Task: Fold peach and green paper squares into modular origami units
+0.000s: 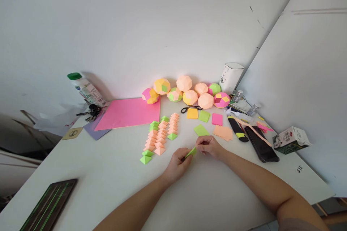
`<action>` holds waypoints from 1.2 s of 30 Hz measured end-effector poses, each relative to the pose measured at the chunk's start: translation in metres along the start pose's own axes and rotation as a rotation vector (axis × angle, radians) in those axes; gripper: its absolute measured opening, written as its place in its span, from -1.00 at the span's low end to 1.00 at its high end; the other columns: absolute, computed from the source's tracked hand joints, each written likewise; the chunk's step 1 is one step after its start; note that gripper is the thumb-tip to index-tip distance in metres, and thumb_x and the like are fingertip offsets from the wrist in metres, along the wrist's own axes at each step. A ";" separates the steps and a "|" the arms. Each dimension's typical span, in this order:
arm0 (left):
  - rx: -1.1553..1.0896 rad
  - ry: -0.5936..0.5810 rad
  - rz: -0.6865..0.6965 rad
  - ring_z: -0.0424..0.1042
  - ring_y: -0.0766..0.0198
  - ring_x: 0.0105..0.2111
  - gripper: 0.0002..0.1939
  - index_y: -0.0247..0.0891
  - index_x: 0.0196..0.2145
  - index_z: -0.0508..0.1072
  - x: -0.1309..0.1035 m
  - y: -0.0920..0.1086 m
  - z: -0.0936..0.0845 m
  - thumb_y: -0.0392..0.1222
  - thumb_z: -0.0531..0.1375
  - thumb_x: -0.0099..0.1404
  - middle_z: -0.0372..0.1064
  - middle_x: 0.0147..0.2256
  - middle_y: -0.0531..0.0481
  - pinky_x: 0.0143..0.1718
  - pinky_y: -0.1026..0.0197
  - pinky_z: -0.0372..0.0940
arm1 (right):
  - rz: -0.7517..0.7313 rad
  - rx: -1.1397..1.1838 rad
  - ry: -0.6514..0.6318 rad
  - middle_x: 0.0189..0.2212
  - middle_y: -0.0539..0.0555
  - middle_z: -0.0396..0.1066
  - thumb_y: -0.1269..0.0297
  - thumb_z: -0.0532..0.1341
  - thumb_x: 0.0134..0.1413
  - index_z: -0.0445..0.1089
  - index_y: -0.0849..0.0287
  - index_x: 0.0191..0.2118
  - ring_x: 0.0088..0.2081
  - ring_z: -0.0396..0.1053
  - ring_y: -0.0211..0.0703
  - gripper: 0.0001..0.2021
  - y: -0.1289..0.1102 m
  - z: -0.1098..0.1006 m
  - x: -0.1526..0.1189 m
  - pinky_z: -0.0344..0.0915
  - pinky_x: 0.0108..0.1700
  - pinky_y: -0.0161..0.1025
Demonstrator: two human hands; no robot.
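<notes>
A small folded piece of green paper (191,152) is pinched in my left hand (179,163), held above the white table. My right hand (210,146) is closed at the paper's upper right corner, fingertips pressed together on it. Just beyond my right hand lies a flat green paper square (201,130). To the left stand rows of folded paper units, peach ones (161,134) with green ones (146,159) at the ends. Stacks of yellow (192,113), green (204,116), pink (217,119) and peach (222,132) paper squares lie farther back.
Several paper balls (190,97) are piled along the wall. Black-handled scissors (184,110) lie partly under the yellow stack. A box cutter (238,129), a phone (261,144) and a milk carton (291,139) are at right; a pink board (130,113), keys (93,112) and bottle (88,90) at left.
</notes>
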State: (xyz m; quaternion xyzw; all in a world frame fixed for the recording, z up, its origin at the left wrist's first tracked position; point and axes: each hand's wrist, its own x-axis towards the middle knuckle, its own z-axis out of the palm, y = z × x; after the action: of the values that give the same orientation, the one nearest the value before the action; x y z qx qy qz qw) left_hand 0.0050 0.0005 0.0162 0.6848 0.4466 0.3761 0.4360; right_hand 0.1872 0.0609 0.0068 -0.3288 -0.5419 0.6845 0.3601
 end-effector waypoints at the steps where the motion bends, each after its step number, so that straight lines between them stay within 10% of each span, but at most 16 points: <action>1: -0.013 -0.001 -0.011 0.18 0.29 -0.48 -0.72 -0.26 -0.48 0.42 0.000 0.000 0.000 -0.12 0.01 0.26 0.19 -0.56 0.05 -0.39 0.24 0.14 | -0.004 -0.001 -0.004 -0.60 -0.07 0.29 0.30 0.35 -0.15 0.41 0.23 -0.51 -0.62 0.17 -0.39 -0.86 -0.001 0.000 0.000 0.12 -0.58 -0.39; 10: -0.115 -0.012 -0.106 0.26 0.26 -0.41 -0.75 -0.28 -0.39 0.46 -0.001 0.001 -0.002 -0.12 0.03 0.24 0.30 -0.46 0.00 -0.35 0.23 0.19 | 0.004 0.083 -0.027 -0.64 -0.05 0.27 0.14 0.18 0.09 0.37 0.23 -0.42 -0.61 0.23 -0.34 -0.76 -0.001 -0.001 0.001 0.12 -0.60 -0.39; 36: -0.292 0.183 -0.140 0.37 0.25 -0.35 -0.73 -0.27 -0.30 0.45 0.000 -0.006 0.003 -0.02 0.18 0.18 0.39 -0.37 -0.04 -0.30 0.21 0.28 | -0.012 -0.267 -0.019 -0.55 0.01 0.41 0.13 0.28 -0.04 0.46 0.23 -0.35 -0.56 0.39 -0.27 -0.76 0.004 0.007 -0.007 0.31 -0.52 -0.35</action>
State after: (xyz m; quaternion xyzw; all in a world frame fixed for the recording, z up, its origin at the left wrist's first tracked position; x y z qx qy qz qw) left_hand 0.0061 0.0010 0.0094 0.5446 0.4715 0.4663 0.5135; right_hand 0.1843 0.0504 0.0051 -0.3642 -0.6336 0.6071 0.3121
